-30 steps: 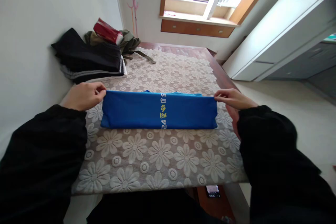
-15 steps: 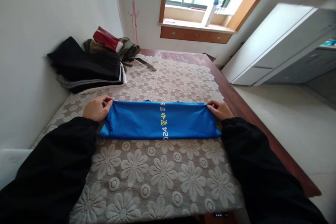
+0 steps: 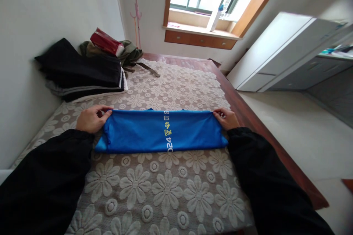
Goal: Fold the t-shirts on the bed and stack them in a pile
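A blue shirt-like garment [image 3: 138, 132], folded into a long flat strip with white and yellow print down its middle, lies across the lace tablecloth [image 3: 168, 191]. My left hand [image 3: 92, 118] pinches its far left corner between thumb and fingers. At the far right corner, my right hand [image 3: 226, 118] grips the fabric the same way. The far edge is stretched straight between the two hands. Small darker bits of cloth stick out behind that edge.
A stack of folded dark clothes [image 3: 85, 73] lies at the back left against the wall. Beside it are a red package [image 3: 106, 42] and an olive bag [image 3: 131, 53]. The dark wooden table edge [image 3: 264, 143] runs along the right. A white cabinet [image 3: 270, 51] stands beyond it.
The whole view has shifted slightly, so things appear a little lower and further left. Both hands keep their hold on the garment's corners, and its fold looks the same.
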Tool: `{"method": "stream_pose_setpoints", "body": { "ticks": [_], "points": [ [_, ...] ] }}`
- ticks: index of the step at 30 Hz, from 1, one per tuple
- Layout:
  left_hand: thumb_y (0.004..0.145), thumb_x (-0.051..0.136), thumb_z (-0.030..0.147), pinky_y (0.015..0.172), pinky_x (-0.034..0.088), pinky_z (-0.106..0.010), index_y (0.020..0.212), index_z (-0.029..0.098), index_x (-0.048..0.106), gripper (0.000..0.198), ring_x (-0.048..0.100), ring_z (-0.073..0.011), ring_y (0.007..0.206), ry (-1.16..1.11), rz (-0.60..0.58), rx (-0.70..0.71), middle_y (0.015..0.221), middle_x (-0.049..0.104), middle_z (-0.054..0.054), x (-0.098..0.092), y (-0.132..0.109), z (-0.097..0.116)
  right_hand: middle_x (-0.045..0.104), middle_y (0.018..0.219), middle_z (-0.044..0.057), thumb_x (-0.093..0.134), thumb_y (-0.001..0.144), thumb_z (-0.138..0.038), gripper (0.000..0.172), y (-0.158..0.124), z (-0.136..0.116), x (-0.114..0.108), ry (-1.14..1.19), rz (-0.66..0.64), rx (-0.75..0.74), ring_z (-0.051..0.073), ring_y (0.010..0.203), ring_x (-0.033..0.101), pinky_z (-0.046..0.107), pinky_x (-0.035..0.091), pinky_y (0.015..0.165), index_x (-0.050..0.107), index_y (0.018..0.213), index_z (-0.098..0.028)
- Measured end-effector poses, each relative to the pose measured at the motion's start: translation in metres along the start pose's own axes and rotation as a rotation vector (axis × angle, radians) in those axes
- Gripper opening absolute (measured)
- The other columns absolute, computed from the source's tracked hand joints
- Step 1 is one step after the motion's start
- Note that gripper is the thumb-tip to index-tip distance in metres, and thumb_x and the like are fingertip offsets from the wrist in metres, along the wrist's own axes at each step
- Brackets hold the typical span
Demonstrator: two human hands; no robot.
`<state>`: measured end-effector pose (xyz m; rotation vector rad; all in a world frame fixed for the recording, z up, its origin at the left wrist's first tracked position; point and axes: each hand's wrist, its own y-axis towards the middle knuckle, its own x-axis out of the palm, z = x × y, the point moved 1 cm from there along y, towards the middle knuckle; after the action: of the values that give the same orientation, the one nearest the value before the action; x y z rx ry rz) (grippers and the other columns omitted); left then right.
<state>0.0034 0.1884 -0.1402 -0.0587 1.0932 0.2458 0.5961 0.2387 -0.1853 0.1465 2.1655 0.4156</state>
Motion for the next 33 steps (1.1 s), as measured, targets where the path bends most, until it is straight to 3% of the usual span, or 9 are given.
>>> {"method": "stream_pose_setpoints", "body": {
  "ticks": [3, 7, 12, 16, 20, 27, 33],
  "points": [
    [0.086, 0.061, 0.052, 0.082, 0.05, -0.031, 0.126, 0.024, 0.077, 0.051, 0.07, -0.0232, 0.091, -0.059, -0.007, -0.011, 0.105, 0.079, -0.005, -0.003, 0.0, 0.002, 0.071, 0.078, 0.007, 0.061, 0.091, -0.056, 0.034, 0.001, -0.002, 0.001, 0.012, -0.01, -0.006, 0.025, 0.071, 0.062, 0.04, 0.051, 0.071, 0.074, 0.092, -0.024],
    [0.089, 0.057, 0.055, 0.081, 0.051, -0.033, 0.124, 0.026, 0.08, 0.051, 0.07, -0.0254, 0.092, 0.036, 0.004, -0.016, 0.108, 0.081, -0.005, -0.003, -0.001, 0.004, 0.071, 0.079, 0.007, 0.061, 0.091, -0.056, 0.036, 0.002, -0.002, 0.004, -0.023, -0.044, 0.016, 0.024, 0.069, 0.061, 0.04, 0.052, 0.072, 0.076, 0.094, -0.023],
    [0.092, 0.052, 0.058, 0.079, 0.05, -0.035, 0.124, 0.023, 0.083, 0.057, 0.07, -0.0268, 0.092, 0.057, -0.006, 0.058, 0.114, 0.079, -0.01, 0.0, 0.0, -0.002, 0.072, 0.086, 0.008, 0.06, 0.093, -0.052, 0.038, 0.002, -0.002, 0.005, -0.04, -0.045, 0.004, 0.024, 0.071, 0.062, 0.041, 0.052, 0.075, 0.08, 0.104, -0.022],
    [0.088, 0.055, 0.063, 0.071, 0.046, -0.033, 0.116, 0.021, 0.084, 0.058, 0.068, -0.0247, 0.082, 0.019, -0.017, 0.038, 0.096, 0.077, -0.009, 0.001, 0.003, -0.009, 0.071, 0.092, 0.009, 0.058, 0.096, -0.054, 0.044, 0.003, -0.005, 0.006, -0.031, -0.093, -0.057, 0.024, 0.07, 0.059, 0.041, 0.051, 0.075, 0.081, 0.115, -0.021],
    [0.088, 0.055, 0.063, 0.067, 0.043, -0.031, 0.114, 0.02, 0.081, 0.057, 0.065, -0.023, 0.076, 0.001, -0.003, -0.001, 0.084, 0.072, -0.007, 0.0, 0.002, -0.006, 0.069, 0.086, 0.009, 0.062, 0.092, -0.06, 0.041, 0.004, -0.003, 0.007, -0.009, -0.066, -0.025, 0.025, 0.071, 0.059, 0.042, 0.051, 0.074, 0.078, 0.099, -0.022],
    [0.095, 0.055, 0.055, 0.073, 0.043, -0.028, 0.126, 0.022, 0.078, 0.051, 0.062, -0.0195, 0.084, 0.052, -0.025, -0.008, 0.099, 0.074, -0.002, -0.006, -0.006, 0.008, 0.067, 0.08, 0.006, 0.064, 0.087, -0.061, 0.039, 0.002, -0.007, 0.007, 0.024, -0.032, 0.076, 0.022, 0.067, 0.055, 0.039, 0.05, 0.071, 0.071, 0.094, -0.024],
    [0.097, 0.057, 0.056, 0.083, 0.046, -0.027, 0.12, 0.019, 0.081, 0.049, 0.059, -0.018, 0.089, 0.156, 0.014, 0.053, 0.114, 0.072, -0.002, -0.005, -0.007, 0.008, 0.067, 0.079, 0.005, 0.067, 0.083, -0.058, 0.041, 0.002, -0.008, 0.007, 0.05, -0.061, 0.103, 0.022, 0.068, 0.054, 0.036, 0.049, 0.067, 0.077, 0.104, -0.023]
  ]
}}
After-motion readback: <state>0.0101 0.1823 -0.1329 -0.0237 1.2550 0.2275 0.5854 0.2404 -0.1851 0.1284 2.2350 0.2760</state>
